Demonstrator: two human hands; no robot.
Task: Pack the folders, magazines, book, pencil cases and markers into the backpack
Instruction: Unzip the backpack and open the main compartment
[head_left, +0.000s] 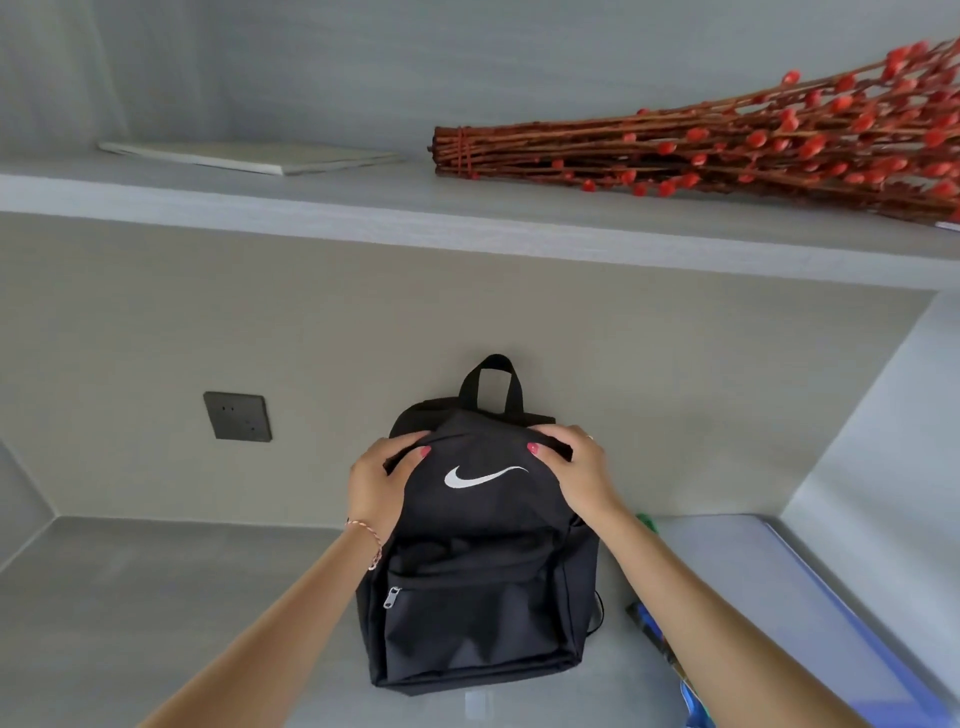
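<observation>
A black backpack (483, 561) with a white swoosh stands upright on the grey desk (156, 597), its back against the wall. My left hand (382, 478) grips the upper left of its top flap, thumb on the front. My right hand (574, 470) grips the upper right of the flap the same way. The front pocket zipper looks closed. To the right of the bag lie a translucent blue folder (810, 613) and a dark, colourful flat item (652, 631), partly hidden by my right forearm. A small green thing (647, 521) peeks out behind my right wrist.
A shelf (363, 218) runs above the desk, holding a thin pale book or folder (249, 156) and a bundle of red-budded branches (727, 140). A dark wall socket (237, 417) sits left of the bag. A side wall closes the alcove on the right.
</observation>
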